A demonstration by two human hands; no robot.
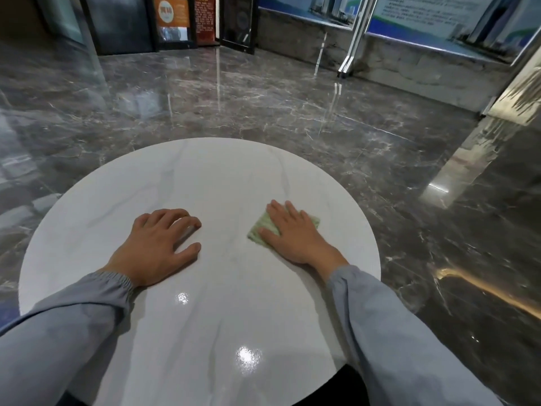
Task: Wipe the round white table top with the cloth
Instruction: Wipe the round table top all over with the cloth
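Tabletop: round, white with faint grey veining, glossy. I note that the tabletop (222, 177) fills the lower middle of the head view, its near edge partly hidden by the forearms.
Cloth: small, pale green, folded to a rough square. I find the cloth (261, 228) lying flat on the right half of the tabletop, about midway between the near and far edges and well in from the rim.
Right hand: I see the right hand (292, 235) laid palm down on the cloth, fingers straight, slightly spread and pointing away from the person. Nothing is gripped; the hand presses flat. Green corners show on the thumb side and past the little finger.
Left hand: the left hand (159, 244) rests palm down on the bare tabletop, left of centre and well apart from the cloth. Its fingers are loosely bent with the tips on the surface, thumb out to the side. I record it as holding nothing.
Sleeves: grey-blue, with gathered cuffs at the wrists. The left sleeve (67, 332) and right sleeve (395, 332) reach in from the bottom corners.
Glare: two bright light spots (248, 357) sit on the near part of the tabletop, between the forearms.
Floor: a dark polished marble floor (263, 106) with pale veins surrounds the tabletop and mirrors the room.
Background: framed sign panels (172, 19) stand at the far left. A metal frame (351, 39) and a blue-and-white wall display (424, 22) run along the far right. I cannot read the lettering.
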